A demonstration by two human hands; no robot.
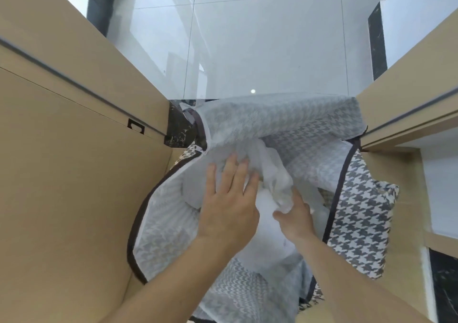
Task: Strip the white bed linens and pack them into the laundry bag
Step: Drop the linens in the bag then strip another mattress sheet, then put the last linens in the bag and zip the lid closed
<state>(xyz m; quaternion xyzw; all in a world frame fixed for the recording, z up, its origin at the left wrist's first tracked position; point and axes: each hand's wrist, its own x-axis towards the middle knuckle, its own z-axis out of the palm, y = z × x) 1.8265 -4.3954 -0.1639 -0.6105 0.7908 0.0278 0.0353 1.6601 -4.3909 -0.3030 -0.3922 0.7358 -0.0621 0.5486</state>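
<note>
There are no words, numbers or signs to read here. The laundry bag (359,198) shows only a dark and white checked pattern with no letters on it. The small black mark (135,126) on the tan panel (62,174) is just a shape, not a letter.

Single head view, wide-angle, facing steeply down, close above laundry bag (359,211).
</note>
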